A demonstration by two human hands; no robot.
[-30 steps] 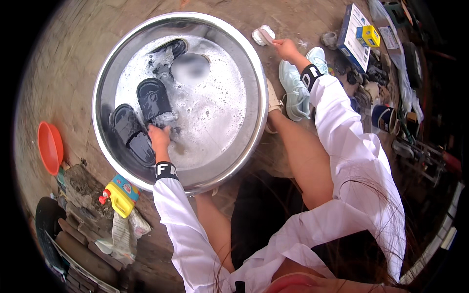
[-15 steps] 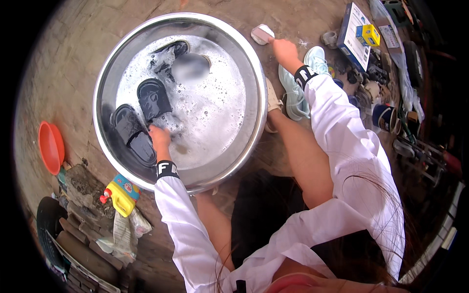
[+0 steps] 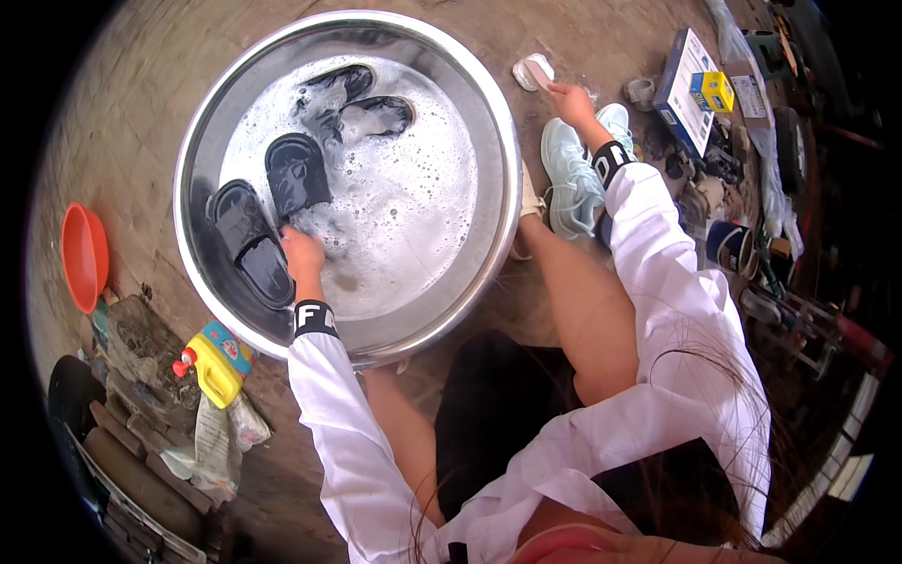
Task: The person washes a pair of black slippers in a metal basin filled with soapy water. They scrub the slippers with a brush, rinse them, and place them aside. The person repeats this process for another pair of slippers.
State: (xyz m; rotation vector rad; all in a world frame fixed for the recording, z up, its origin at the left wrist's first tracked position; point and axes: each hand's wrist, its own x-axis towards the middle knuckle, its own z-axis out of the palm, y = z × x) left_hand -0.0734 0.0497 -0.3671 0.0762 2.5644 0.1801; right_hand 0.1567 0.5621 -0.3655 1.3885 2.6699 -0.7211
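A large round metal basin [image 3: 193, 273] holds sudsy water and several dark slippers. My left hand [image 3: 303, 256] is closed at the lower end of a black slipper [image 3: 294, 169], with its fingertips partly hidden by suds. Beside that hand, another black slipper [image 3: 252, 242] leans along the basin's left wall. Two more dark slippers, one of them a foam-covered slipper [image 3: 381, 115], lie half sunk at the far side. Outside the basin, my right hand [image 3: 571, 105] grips the pale pink handle of a scrub brush [image 3: 534, 73], whose white end is close to the ground.
Pale blue sneakers [image 3: 571, 179] stand right of the basin, near my leg. Farther right are a flat box [image 3: 684, 94], a small yellow box [image 3: 712, 91] and assorted clutter. On the left are an orange bowl [image 3: 85, 256] and a yellow detergent bottle [image 3: 218, 368].
The view has shifted slightly. My right hand still holds the brush on the right of the basin, and my left hand stays at the slipper. The far slipper, blurred before, now shows clearly.
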